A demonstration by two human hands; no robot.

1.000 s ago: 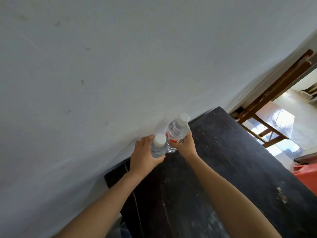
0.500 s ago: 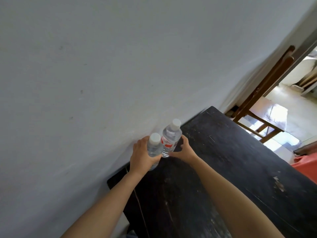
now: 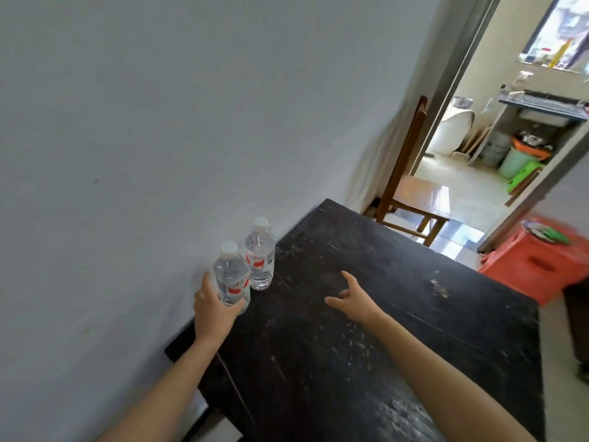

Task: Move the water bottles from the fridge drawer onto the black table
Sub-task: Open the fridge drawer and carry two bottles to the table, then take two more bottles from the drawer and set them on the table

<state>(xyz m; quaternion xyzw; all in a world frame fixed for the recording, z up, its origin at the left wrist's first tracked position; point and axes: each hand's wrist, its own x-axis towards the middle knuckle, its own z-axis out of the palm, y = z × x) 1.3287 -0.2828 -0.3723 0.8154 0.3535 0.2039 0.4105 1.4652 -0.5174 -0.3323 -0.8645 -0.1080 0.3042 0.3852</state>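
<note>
Two clear water bottles with white caps and red labels stand upright on the black table [image 3: 366,314], close to the white wall. My left hand [image 3: 212,309] grips the nearer bottle [image 3: 231,279] around its lower part. The farther bottle [image 3: 259,255] stands free, just behind and right of the first, nearly touching it. My right hand [image 3: 352,296] hovers over the table to the right of both bottles, fingers spread and holding nothing. No fridge drawer appears in this view.
The white wall [image 3: 159,138] runs along the table's left side. A wooden chair [image 3: 411,193] stands beyond the far table corner by a doorway. An orange plastic stool [image 3: 538,263] with a plate on it sits right of the table.
My right hand has let go of the farther bottle and pulled back to the right, open. Both bottles now stand on the table; my left hand still holds the nearer one. The view swung right.
</note>
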